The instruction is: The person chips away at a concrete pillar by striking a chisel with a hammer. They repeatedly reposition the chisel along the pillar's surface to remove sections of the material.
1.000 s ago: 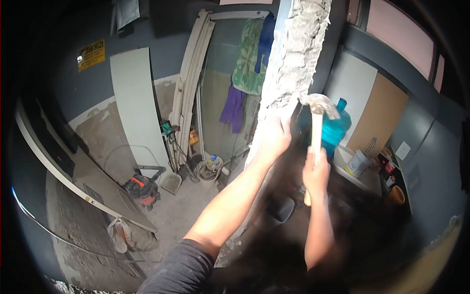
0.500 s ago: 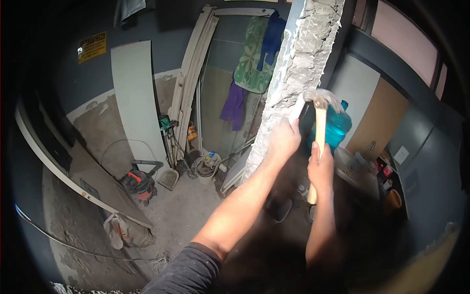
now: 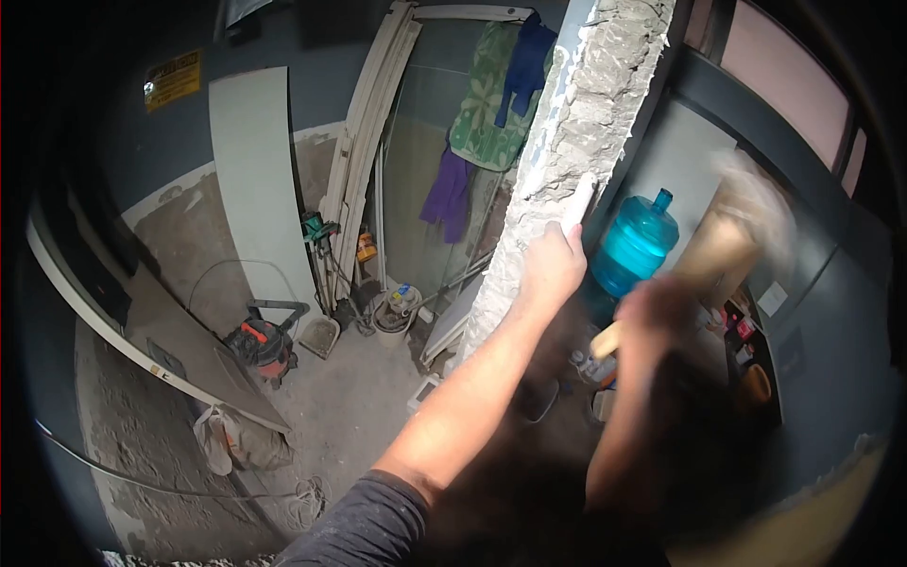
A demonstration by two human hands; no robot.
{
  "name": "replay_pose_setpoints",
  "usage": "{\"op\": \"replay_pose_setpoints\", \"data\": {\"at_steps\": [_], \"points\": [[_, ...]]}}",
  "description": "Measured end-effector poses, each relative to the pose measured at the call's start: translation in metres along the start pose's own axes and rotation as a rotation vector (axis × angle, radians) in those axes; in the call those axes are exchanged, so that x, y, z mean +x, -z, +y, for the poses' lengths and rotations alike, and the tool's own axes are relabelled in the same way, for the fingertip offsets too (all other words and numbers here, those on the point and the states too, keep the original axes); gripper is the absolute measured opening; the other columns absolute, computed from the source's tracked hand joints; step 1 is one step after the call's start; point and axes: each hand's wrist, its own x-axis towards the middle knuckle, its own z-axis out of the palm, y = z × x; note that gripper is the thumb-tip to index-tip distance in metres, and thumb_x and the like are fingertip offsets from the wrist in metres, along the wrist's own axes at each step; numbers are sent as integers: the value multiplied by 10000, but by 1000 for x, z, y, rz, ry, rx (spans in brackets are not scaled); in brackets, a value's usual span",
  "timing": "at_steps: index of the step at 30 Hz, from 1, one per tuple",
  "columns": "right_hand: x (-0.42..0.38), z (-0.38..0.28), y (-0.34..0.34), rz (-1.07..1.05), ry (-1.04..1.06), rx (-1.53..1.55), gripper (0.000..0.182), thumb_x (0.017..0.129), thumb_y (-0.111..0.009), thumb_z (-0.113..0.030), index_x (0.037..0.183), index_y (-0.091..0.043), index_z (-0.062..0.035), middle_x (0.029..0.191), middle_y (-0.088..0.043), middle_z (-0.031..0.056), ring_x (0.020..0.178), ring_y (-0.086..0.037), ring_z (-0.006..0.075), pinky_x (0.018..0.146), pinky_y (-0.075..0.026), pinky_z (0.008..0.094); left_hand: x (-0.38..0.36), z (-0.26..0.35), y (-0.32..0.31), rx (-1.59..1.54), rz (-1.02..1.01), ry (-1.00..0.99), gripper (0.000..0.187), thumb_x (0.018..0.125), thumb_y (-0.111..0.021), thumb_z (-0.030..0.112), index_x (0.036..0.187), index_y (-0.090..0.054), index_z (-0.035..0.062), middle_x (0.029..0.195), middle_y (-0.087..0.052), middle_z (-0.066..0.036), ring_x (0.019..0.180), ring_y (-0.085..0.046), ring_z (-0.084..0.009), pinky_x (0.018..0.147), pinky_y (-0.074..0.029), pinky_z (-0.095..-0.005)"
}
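Note:
My left hand (image 3: 553,266) is closed round a chisel (image 3: 578,204), whose pale flat shank points up against the broken, rough edge of the wall (image 3: 609,90). The chisel's tip meets the chipped plaster. Lower and to the right, my right hand (image 3: 652,317) grips a claw hammer by its wooden handle (image 3: 607,341). Motion smears this hand and the hammer head (image 3: 756,203), which is swung out to the right, apart from the chisel. Behind the hands stands a blue water jug (image 3: 638,244).
A vacuum cleaner (image 3: 265,345), a dustpan (image 3: 319,336) and a bucket (image 3: 392,319) stand on the floor at left. Tall panels (image 3: 250,189) lean on the back wall. Cloths (image 3: 491,113) hang beside the wall edge. A sack (image 3: 241,439) lies lower left.
The hammer has swung away from the chisel's end, out to the right, and my right hand has tilted with it. My left hand keeps the chisel against the wall edge.

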Motion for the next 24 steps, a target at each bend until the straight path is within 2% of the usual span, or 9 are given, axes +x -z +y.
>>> {"op": "replay_pose_setpoints", "data": {"at_steps": [1,3,6,9,13,15,18,20,24], "points": [[-10,-28,-22,-280,-758,462,311,1024,-497,-290,1008,-555,15,789,-607,218,740,-612,416,679,-474,469,-1,0,0,-2,-3,-6,417,999,-516,323,926,-599,-79,772,-645,-351,776,-654,-529,707,-525,-586],[-10,-33,-16,-449,-956,537,410,1032,-470,-386,971,-581,4,811,-626,256,828,-611,485,717,-468,503,0,-2,-2,23,-2,6,412,999,-518,322,929,-593,-77,765,-645,-349,769,-655,-530,698,-527,-586],[-23,-25,2,-413,-960,529,407,1032,-485,-389,953,-565,2,708,-593,211,679,-616,395,640,-467,461,0,-5,-6,0,43,-62,411,996,-524,323,928,-587,-77,746,-643,-346,756,-656,-531,685,-531,-585],[1,-43,33,-188,-1157,887,324,1055,-479,-340,940,-564,-50,585,-462,-9,487,-467,69,428,-362,244,-1,-2,-3,7,11,-26,404,995,-530,316,921,-583,-78,725,-639,-343,740,-656,-529,671,-534,-581],[22,-28,41,153,-904,888,272,1053,-495,-289,970,-570,-41,653,-502,17,488,-468,86,426,-361,241,0,0,1,-22,-6,20,460,994,-519,344,934,-623,-100,778,-644,-349,787,-650,-519,735,-520,-573],[44,-31,47,446,-1162,1149,261,1038,-525,-286,990,-574,-35,682,-516,35,510,-497,118,465,-410,269,-1,0,0,-24,-7,23,455,996,-517,346,920,-618,-91,772,-640,-352,788,-648,-520,735,-517,-574],[-5,-5,-8,116,-448,534,308,1030,-528,-321,1004,-567,-16,675,-544,77,548,-551,178,513,-452,332,-1,-2,-4,-17,17,-27,407,993,-537,313,914,-575,-84,697,-622,-350,722,-652,-528,653,-530,-585],[-1,-23,-20,-439,-750,471,334,1029,-517,-320,1018,-552,12,678,-568,130,581,-589,221,533,-462,379,0,-10,-8,-15,1,-32,408,993,-537,313,915,-572,-86,692,-621,-348,716,-649,-529,649,-528,-585],[-39,-25,-10,-418,-983,649,306,1038,-515,-297,1023,-545,7,637,-552,116,537,-571,195,514,-454,371,-1,-18,-12,-46,-30,-62,402,996,-536,319,951,-557,-79,711,-628,-337,706,-637,-533,636,-518,-581]]}}
